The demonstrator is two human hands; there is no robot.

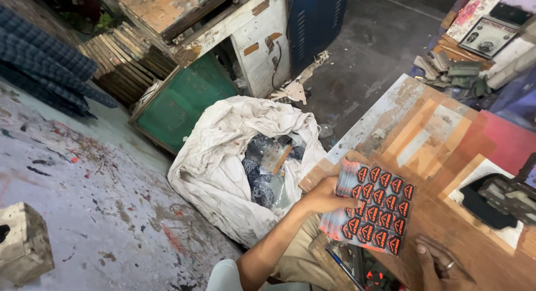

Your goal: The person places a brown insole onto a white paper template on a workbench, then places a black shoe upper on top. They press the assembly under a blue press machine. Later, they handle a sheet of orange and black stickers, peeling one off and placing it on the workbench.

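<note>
1. Left hand (326, 197) grips a thick stack of printed sheets (375, 210), black with orange emblems, on the worn wooden desk (446, 157).
2. Right hand (441, 266), at 5 o'clock, rests flat.
3. Crumpled white sack (223, 157) at 9 o'clock.

The stack of sheets (373, 208) is a thick pile of dark printed sheets, the top 1 showing a grid of orange-red shield-shaped emblems in 4 columns. It lies tilted on the edge of the wooden bench, its left side fanned into thin red-edged layers, gripped there by the left hand (326, 197).
</note>
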